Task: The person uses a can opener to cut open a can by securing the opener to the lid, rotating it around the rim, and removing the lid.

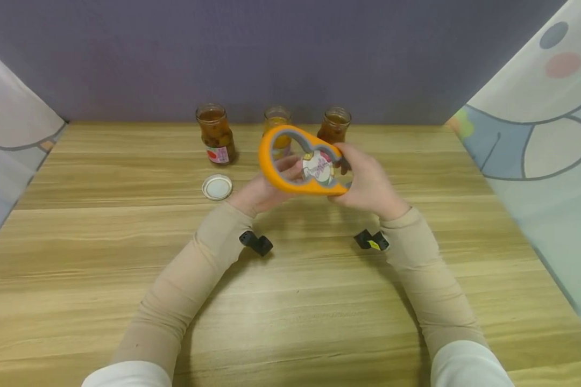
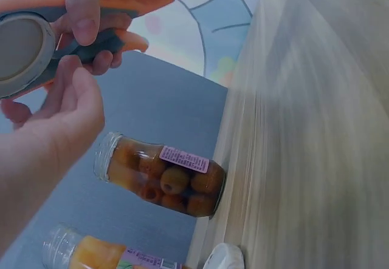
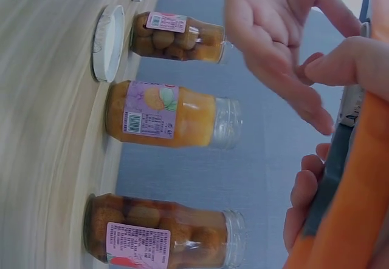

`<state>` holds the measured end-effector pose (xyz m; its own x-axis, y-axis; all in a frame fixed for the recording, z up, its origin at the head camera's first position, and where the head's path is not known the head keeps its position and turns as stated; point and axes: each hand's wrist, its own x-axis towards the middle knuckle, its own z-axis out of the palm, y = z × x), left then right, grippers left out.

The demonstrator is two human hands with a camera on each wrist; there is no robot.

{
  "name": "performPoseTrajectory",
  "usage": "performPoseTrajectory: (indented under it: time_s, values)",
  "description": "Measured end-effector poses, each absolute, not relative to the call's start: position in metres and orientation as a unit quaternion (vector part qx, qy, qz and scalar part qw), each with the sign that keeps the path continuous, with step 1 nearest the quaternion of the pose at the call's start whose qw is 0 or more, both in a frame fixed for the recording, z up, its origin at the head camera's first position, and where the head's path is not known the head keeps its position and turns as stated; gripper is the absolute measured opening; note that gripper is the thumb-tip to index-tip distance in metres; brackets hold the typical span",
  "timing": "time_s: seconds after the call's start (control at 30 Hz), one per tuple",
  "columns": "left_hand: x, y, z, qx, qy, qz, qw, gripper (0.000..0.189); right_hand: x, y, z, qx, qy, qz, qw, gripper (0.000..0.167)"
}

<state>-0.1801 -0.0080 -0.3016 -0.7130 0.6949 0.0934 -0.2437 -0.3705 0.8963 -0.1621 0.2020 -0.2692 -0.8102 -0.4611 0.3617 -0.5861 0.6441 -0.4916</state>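
In the head view my right hand (image 1: 368, 180) grips an orange jar opener (image 1: 267, 161) with grey inner pads, held up over the table. A printed jar lid (image 1: 318, 167) sits within its scalloped opening; its pale underside faces the left wrist view. My left hand (image 1: 266, 188) is just beneath the opener, fingertips right at the lid's edge. The right wrist view shows the left palm (image 3: 273, 26) with loosely extended fingers. Behind the hands stand three lidless glass jars of fruit: a left jar (image 1: 218, 137), a middle jar (image 1: 277, 115) and a right jar (image 1: 336, 121), the latter two partly hidden.
A lid (image 1: 217, 187) lies underside up on the wooden table (image 1: 295, 301), in front of the left jar. Another lid (image 3: 109, 44) shows in the right wrist view, near the middle jar. A grey-blue partition (image 1: 271, 54) rises at the table's back, with printed panels (image 1: 542, 140) at the sides.
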Motion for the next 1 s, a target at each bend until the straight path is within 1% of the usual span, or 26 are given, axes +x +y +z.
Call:
performPoseTrajectory:
  time_s: [0.23, 0.33, 0.47, 0.53, 0.77, 0.83, 0.93, 1.0]
  values:
    - [-0.1796, -0.0080, -0.3015, 0.246, 0.462, 0.791, 0.316, 0.077, -0.1617, 0.1997, -0.2710, 0.306, -0.893, 0.317, 0.092, 0.077]
    - [-0.1793, -0.0082, -0.3017, 0.249, 0.455, 0.793, 0.320, 0.065, -0.1622, 0.1994, -0.2717, 0.314, -0.891, 0.318, 0.085, 0.078]
    - [-0.1783, -0.0080, -0.3014, 0.264, 0.456, 0.790, 0.312, 0.050, -0.1638, 0.1991, -0.2726, 0.322, -0.891, 0.310, 0.075, 0.079]
    - [-0.1773, -0.0079, -0.3015, 0.266, 0.459, 0.791, 0.305, 0.049, -0.1652, 0.1990, -0.2735, 0.327, -0.891, 0.306, 0.073, 0.079]
    - [-0.1764, -0.0060, -0.3020, 0.280, 0.488, 0.779, 0.277, 0.061, -0.1698, 0.1990, -0.2778, 0.350, -0.880, 0.312, 0.079, 0.076]
    - [-0.1753, -0.0047, -0.3005, 0.281, 0.491, 0.779, 0.271, 0.061, -0.1698, 0.1991, -0.2781, 0.350, -0.878, 0.315, 0.082, 0.077]
    - [-0.1738, -0.0026, -0.2985, 0.287, 0.494, 0.776, 0.265, 0.068, -0.1695, 0.1994, -0.2786, 0.348, -0.877, 0.319, 0.086, 0.077]
    - [-0.1724, -0.0013, -0.2965, 0.290, 0.502, 0.773, 0.257, 0.069, -0.1693, 0.1995, -0.2786, 0.346, -0.877, 0.322, 0.086, 0.076]
